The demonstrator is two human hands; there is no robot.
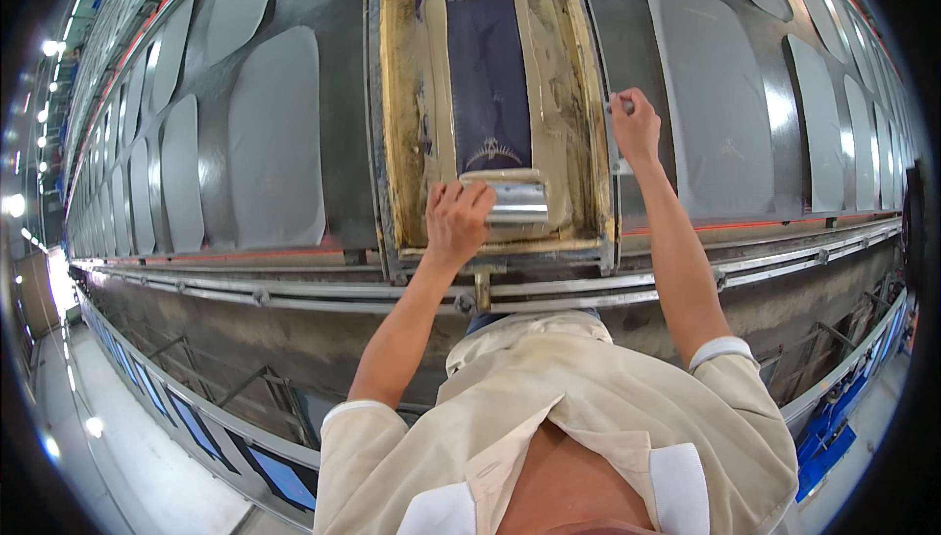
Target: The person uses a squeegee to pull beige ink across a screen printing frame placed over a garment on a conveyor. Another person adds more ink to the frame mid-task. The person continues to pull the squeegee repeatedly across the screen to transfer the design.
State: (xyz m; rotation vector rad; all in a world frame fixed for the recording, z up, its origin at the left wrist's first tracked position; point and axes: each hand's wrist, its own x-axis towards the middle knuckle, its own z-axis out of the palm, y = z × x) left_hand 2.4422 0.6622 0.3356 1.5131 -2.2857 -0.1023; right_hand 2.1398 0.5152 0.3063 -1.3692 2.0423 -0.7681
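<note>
My left hand (457, 221) is closed on a metal squeegee (520, 203), which lies across the near end of a screen-printing frame (377, 133). Inside the frame is a long dark blue mesh panel (485, 70) with a small emblem near its lower end. Thick beige ink (439, 94) borders that panel and smears over the frame's inner sides. On the frame's right side, my right hand (637, 125) is closed around a small grey handle (627, 106).
Grey flat pieces with rounded ends, such as one on the left (276, 138) and one on the right (714, 104), lie in rows on the long dark table (343, 55). A metal rail (588, 290) runs along its near edge, between table and body.
</note>
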